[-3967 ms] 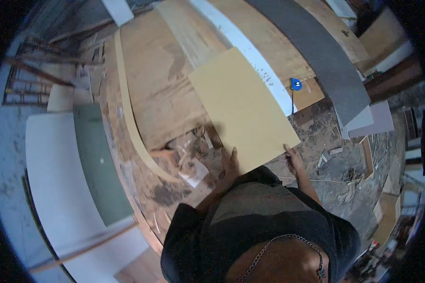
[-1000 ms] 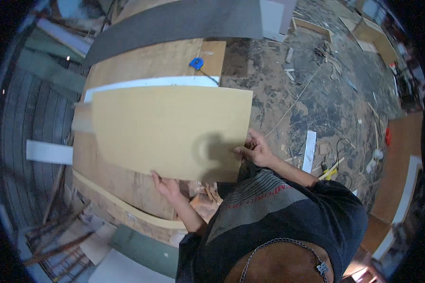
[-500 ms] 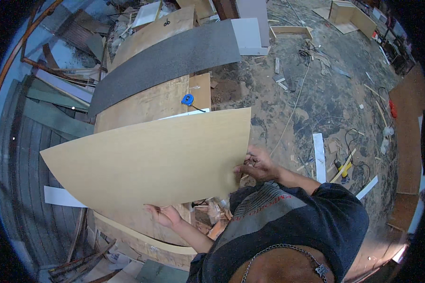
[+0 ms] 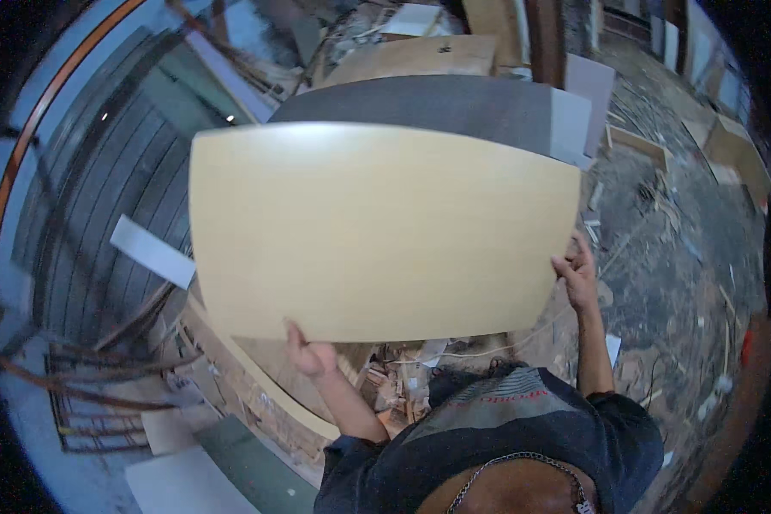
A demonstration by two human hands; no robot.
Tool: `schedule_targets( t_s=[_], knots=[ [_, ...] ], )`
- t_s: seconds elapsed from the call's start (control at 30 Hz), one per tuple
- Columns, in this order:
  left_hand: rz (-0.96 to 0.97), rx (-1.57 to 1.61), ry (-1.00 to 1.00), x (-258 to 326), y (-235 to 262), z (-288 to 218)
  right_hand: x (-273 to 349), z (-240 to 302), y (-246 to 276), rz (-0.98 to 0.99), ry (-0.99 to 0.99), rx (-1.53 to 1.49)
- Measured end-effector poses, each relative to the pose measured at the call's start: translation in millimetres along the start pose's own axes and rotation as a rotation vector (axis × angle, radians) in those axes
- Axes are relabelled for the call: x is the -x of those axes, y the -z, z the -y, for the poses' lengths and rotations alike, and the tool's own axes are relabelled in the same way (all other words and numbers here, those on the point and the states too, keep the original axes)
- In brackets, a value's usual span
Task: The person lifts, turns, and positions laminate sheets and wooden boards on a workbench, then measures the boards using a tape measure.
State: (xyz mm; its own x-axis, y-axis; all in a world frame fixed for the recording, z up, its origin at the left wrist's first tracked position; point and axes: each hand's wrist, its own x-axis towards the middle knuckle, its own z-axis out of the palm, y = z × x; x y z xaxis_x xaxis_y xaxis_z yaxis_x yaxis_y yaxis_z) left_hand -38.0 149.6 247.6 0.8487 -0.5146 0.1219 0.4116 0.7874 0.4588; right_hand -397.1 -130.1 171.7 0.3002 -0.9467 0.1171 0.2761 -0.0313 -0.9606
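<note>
I hold a large pale yellow board [image 4: 377, 227] up in front of me, its flat face toward the camera. My left hand [image 4: 310, 353] grips its lower edge near the middle. My right hand [image 4: 576, 272] holds its right edge, fingers curled around the side. The board hides most of the stacked panels behind it.
A long dark grey panel [image 4: 454, 101] and a tan wooden sheet [image 4: 415, 56] lie beyond the board. Wood scraps [image 4: 403, 377] litter the ground near my body. Grey corrugated sheeting [image 4: 103, 188] stands at left, and a debris-strewn floor [image 4: 685, 248] spreads to the right.
The board has risen from lying low over the stack to held up facing me. My view has swung, and both hands stay on its edges.
</note>
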Motion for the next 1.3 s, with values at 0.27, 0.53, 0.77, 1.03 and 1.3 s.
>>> schedule_targets(
  t_s=[0.27, 0.53, 0.77, 1.03, 1.3],
  knots=[
    [0.353, -0.507, -0.340, 25, -100, 22, -18, -21, 25, 0.051, 0.042, -0.126],
    [0.613, -0.609, -0.254, 23, -167, 18, -15, -30, 28, 0.105, -0.005, -0.295],
    [0.672, -0.572, -0.267, 23, -172, 19, -5, -22, 27, 0.136, -0.032, -0.290],
    [0.428, 0.144, -0.132, 1, -121, 10, -25, -22, 39, 0.046, 0.002, -0.252],
    [0.400, -0.425, 0.154, -32, 0, -32, -182, 91, 53, -0.055, 0.393, 0.175]
  ],
)
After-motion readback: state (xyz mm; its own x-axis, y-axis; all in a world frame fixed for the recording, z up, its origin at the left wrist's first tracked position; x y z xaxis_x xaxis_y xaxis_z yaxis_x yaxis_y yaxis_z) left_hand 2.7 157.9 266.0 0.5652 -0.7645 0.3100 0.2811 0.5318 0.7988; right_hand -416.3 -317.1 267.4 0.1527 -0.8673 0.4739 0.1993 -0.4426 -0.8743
